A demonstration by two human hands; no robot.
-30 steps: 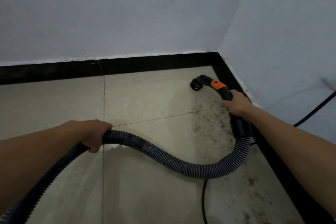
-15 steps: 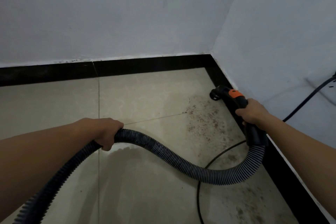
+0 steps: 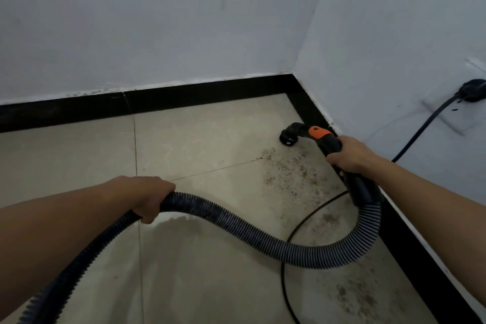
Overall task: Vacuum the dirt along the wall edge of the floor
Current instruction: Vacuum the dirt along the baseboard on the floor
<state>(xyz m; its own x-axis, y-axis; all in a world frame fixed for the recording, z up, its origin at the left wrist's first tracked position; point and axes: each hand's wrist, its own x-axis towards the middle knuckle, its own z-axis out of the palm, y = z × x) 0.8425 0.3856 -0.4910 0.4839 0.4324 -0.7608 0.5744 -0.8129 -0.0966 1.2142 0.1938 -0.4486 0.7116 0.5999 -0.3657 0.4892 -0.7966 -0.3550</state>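
Observation:
My right hand (image 3: 351, 156) grips the black vacuum handle just behind its orange collar (image 3: 317, 132). The nozzle (image 3: 288, 135) points down at the beige tile floor (image 3: 210, 144), close to the black skirting (image 3: 310, 110) of the right wall near the corner. Brown dirt (image 3: 288, 173) lies scattered on the tile just behind the nozzle, and more dirt (image 3: 355, 300) lies nearer to me along the same wall. My left hand (image 3: 150, 196) grips the ribbed black hose (image 3: 236, 229), which sags in a loop across the floor between my hands.
A thin black power cable (image 3: 289, 239) curves over the floor under the hose. Its plug (image 3: 472, 91) sits in the right wall. White walls meet at a corner (image 3: 294, 73), with black skirting along both. The tiles at left look free of dirt.
The nozzle first moved right toward the wall skirting, then shifted slightly back left and forward. My view turned so the wall plug came into sight. My left hand's grip on the hose is unchanged.

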